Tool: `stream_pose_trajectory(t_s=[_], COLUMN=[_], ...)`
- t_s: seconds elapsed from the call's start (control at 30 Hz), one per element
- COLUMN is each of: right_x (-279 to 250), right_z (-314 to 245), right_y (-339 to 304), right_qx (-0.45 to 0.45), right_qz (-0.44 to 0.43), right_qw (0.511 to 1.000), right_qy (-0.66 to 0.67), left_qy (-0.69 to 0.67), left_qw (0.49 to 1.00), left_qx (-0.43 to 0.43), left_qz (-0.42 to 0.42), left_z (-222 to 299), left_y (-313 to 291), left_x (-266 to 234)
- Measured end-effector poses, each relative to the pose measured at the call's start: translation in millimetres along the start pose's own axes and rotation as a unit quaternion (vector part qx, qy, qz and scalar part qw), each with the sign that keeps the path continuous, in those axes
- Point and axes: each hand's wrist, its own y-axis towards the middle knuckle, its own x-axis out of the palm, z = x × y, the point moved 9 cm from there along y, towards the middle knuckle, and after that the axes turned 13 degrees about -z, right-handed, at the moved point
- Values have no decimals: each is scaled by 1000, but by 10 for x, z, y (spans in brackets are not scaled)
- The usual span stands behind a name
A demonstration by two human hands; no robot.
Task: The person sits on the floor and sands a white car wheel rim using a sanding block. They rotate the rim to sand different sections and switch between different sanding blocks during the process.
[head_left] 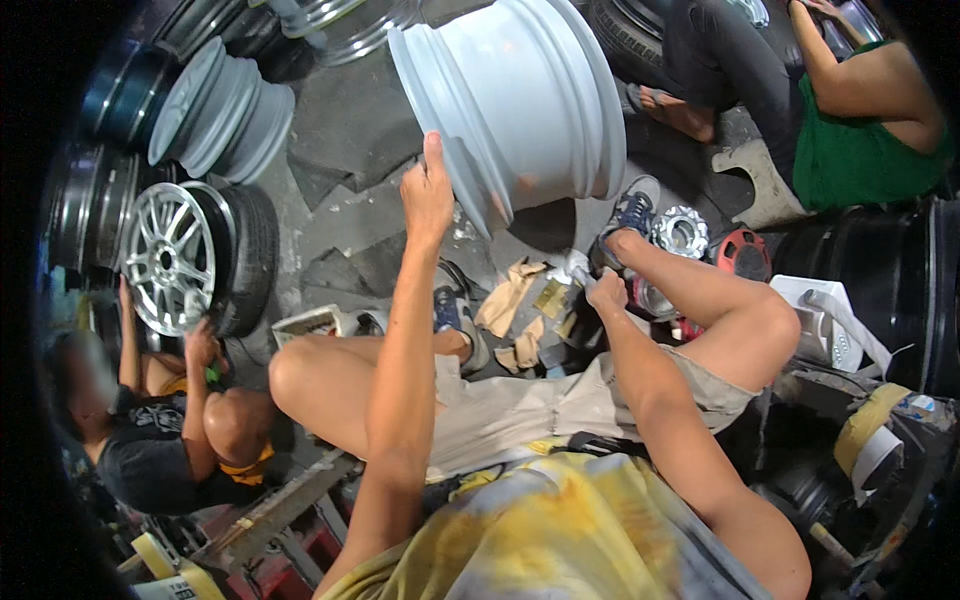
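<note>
A large pale grey wheel rim [530, 100] stands tilted in front of me at the top of the view. My left hand [428, 200] grips its near left lip, thumb pointing up along the edge and the other fingers hidden. Closer to my right knee, my right hand [607, 292] is closed, with a small pale piece [578, 268] showing at its fingertips; I cannot make out what that is. Beneath the hands, torn tan sandpaper-like sheets [510, 297] lie on the floor between my shoes.
At left, a person [150, 430] crouches with hands at a silver spoked wheel [172, 258] beside a tyre [250, 260]. Grey rims [220, 110] stand behind. Another person in green [860, 130] sits at upper right. A red round thing [742, 255] and a white box [815, 320] flank my right knee.
</note>
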Motion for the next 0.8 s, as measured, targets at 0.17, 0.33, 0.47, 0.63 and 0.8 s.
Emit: stream_pose_trajectory(t_s=[0.17, 0.33, 0.47, 0.63, 0.8], right_x=[231, 350, 259, 521, 899], right_z=[14, -240, -371, -321, -664], right_y=[141, 173, -16, 42, -528], right_qx=[-50, -136, -141, -187, -268], right_qz=[-18, -35, -8, -13, -74], right_qw=[998, 989, 985, 981, 959], right_qy=[-20, 50, 103, -52, -58], left_qy=[112, 212, 213, 291, 347], left_qw=[990, 932, 910, 895, 850], left_qx=[2, -40, -55, 52, 364], left_qz=[-90, -292, -353, -334, -159], left_z=[230, -366, -435, 950, 2042], left_y=[-344, -662, -601, -267, 32], left_x=[90, 397, 331, -138, -27])
